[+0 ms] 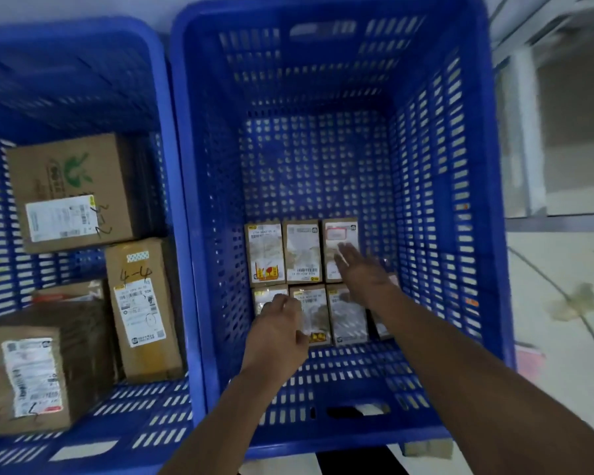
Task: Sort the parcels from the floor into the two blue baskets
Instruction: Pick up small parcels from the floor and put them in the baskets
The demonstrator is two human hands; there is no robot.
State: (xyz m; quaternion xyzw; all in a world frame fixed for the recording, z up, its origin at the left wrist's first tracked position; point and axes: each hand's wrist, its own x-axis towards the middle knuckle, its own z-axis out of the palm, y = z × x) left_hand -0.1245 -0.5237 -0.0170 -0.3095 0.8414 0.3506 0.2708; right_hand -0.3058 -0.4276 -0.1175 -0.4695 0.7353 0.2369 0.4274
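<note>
Two blue slatted baskets stand side by side. The right basket (199, 207) holds several small labelled parcels (302, 252) laid flat in two neat rows on its floor. Both my arms reach down into it. My left hand (278, 320) is curled over the front-left small parcel; whether it grips it is unclear. My right hand (360, 265) is flat with fingers spread, resting on or just above the back-right small parcel (338, 234), holding nothing. The left basket (172, 138) holds larger cardboard boxes, among them one marked "4-4" (141, 303) and one with a green logo (72, 190).
A pale tiled floor lies to the right of the baskets, with a thin cable (576, 303) and a crumpled scrap of paper (576, 299) on it. Glass or metal-framed panels (563, 132) stand at the far right.
</note>
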